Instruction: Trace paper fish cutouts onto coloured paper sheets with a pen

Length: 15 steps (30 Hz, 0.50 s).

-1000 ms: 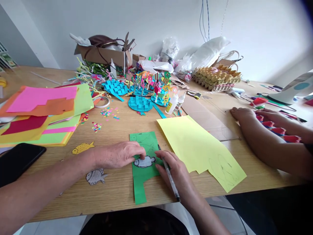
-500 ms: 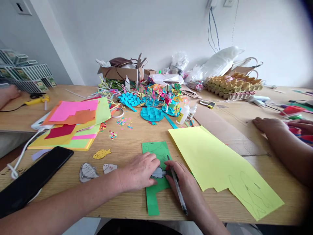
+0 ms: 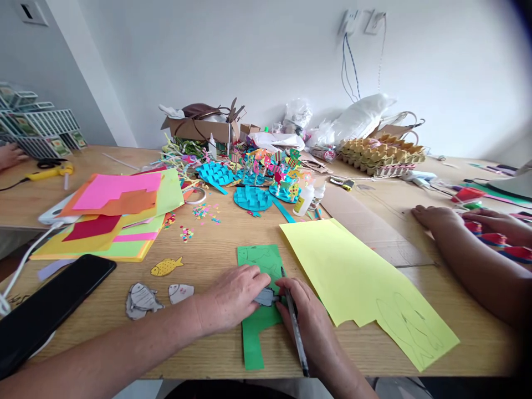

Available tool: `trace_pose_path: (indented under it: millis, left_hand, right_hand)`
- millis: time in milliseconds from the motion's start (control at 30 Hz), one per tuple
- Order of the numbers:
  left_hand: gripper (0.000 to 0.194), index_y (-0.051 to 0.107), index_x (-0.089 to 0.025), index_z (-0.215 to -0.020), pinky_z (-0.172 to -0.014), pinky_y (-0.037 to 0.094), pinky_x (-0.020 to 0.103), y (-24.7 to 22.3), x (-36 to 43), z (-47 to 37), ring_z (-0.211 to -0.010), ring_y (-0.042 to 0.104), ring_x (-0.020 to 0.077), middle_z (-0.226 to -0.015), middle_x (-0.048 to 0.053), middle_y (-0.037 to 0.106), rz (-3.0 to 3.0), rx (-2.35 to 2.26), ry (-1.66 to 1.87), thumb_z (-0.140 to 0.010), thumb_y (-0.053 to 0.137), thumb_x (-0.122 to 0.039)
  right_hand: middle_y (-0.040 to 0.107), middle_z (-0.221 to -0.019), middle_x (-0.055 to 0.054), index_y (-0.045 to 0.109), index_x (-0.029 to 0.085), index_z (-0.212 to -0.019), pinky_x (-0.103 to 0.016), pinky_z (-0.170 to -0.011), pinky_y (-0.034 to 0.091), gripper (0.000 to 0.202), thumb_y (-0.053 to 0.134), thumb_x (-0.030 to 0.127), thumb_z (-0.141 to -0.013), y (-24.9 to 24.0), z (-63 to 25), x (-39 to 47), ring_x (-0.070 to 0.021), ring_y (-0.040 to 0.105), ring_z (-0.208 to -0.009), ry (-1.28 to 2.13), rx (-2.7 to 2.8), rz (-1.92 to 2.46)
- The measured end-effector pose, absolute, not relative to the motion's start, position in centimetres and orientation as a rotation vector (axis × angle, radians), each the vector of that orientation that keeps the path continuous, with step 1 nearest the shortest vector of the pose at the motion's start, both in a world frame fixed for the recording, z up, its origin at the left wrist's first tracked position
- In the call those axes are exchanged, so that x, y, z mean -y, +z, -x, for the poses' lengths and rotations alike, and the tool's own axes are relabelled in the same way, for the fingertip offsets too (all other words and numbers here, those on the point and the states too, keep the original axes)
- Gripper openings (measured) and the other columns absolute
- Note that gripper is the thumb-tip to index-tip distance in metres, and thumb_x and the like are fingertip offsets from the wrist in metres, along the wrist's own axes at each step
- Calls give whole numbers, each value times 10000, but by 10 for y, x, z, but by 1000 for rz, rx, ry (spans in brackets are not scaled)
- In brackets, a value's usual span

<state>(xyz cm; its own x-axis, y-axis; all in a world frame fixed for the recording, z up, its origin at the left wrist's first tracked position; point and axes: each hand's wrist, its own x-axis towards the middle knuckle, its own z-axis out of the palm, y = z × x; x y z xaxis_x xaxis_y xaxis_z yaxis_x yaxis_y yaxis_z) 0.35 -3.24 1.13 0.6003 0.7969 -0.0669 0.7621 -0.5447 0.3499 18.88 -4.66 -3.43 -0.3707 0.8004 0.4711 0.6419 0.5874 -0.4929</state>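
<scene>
A piece of green paper (image 3: 261, 327) with fish outlines drawn near its top lies on the table in front of me. On it is a grey paper fish cutout (image 3: 265, 297), partly covered. My left hand (image 3: 236, 293) holds the cutout down from the left with fingers bent together. My right hand (image 3: 310, 321) grips a pen (image 3: 296, 327), tip upward, while its fingertips touch the fish's tail end. Left of the paper lie a yellow paper fish (image 3: 167, 267), a white fish cutout (image 3: 181, 293) and overlapping pale fish cutouts (image 3: 143, 299).
Yellow paper (image 3: 332, 266) with drawn fish lies at right, over cardboard (image 3: 369, 227). At left are a black phone (image 3: 58, 310) and stacked coloured paper (image 3: 118, 191). Glue bottles (image 3: 304, 199) and blue paper crafts (image 3: 252, 198) stand behind. Another person's arm (image 3: 469, 249) rests at right.
The view has shifted slightly, so everything sits a little further left. Both my hands stay on the green paper, with the cutout and pen held much as before.
</scene>
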Motion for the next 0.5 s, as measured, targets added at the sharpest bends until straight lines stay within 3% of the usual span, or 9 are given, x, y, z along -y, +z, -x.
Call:
trace_pose_path:
  millis: [267,500]
  left_hand:
    - [348,511,-228,-1087,-804,461,247,6,33,-2,-926,610,152,-993,4,636,-2333,-1128,324,-844,406,-1]
    - [288,529,-223,-1014,-755,430,235,35,15,44,-845,591,139,-925,-25,622,-2200,-1300,514,-807,418,-57]
  right_hand:
    - [628,-795,-38,532,207,-963,-283,-617,519,240,469,87,-764,-32,-187,48,-190,631,-696,408,2070,1198]
    - [622,-796,-37,496,201,-1014,-288,-635,520,217,470,147,-805,-33,-189,49,-185,632,-702,515,1979,1333]
